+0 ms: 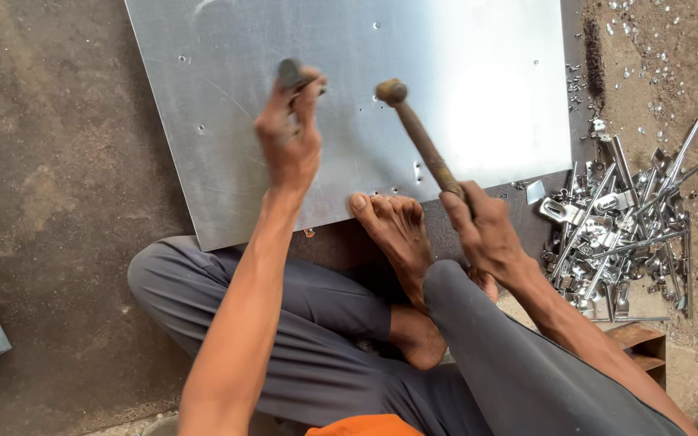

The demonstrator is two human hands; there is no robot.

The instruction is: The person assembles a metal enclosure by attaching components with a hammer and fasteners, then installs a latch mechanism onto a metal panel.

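A short metal punch [291, 74] is pinched upright in the left hand [288, 141] on the metal sheet [462, 97] while a hammer [418, 133] is gripped raised in the right hand [482, 230] (a foot [393, 234] pins the near edge), so a square blow seems needed, with open sheet all round.

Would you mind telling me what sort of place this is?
Probably a small metalwork shop on a dirt floor: a metal sheet, a hammer in the right hand, and a pile of metal fittings.
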